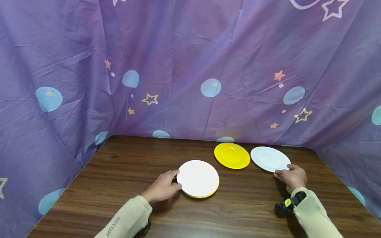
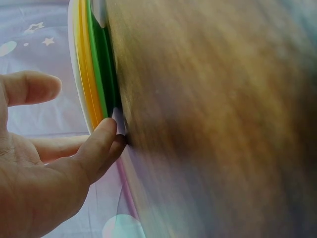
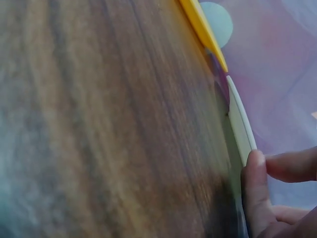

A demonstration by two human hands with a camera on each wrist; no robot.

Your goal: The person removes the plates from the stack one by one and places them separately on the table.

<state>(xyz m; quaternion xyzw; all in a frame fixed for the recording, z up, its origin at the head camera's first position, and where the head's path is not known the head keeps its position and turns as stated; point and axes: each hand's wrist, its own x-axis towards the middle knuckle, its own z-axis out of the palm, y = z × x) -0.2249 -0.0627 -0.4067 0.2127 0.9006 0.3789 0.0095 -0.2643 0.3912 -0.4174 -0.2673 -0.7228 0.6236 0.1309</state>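
A stack of plates (image 1: pixel 197 178) stands near the middle of the wooden table, white on top. Yellow and green rims (image 2: pixel 101 64) show below the white one in the left wrist view. My left hand (image 1: pixel 163 186) is at the stack's left side, its fingertips touching the rims with the fingers fairly straight. On the right, my right hand (image 1: pixel 293 177) pinches the near right rim of a single white plate (image 1: pixel 269 158). The right wrist view shows the fingertips (image 3: pixel 255 159) on this white plate's edge (image 3: pixel 241 119).
A yellow plate (image 1: pixel 232 155) lies just left of the single white plate, behind the stack. The brown wooden table (image 1: pixel 134 155) ends at a purple curtain (image 1: pixel 178 66) printed with stars, which hangs at the back and both sides.
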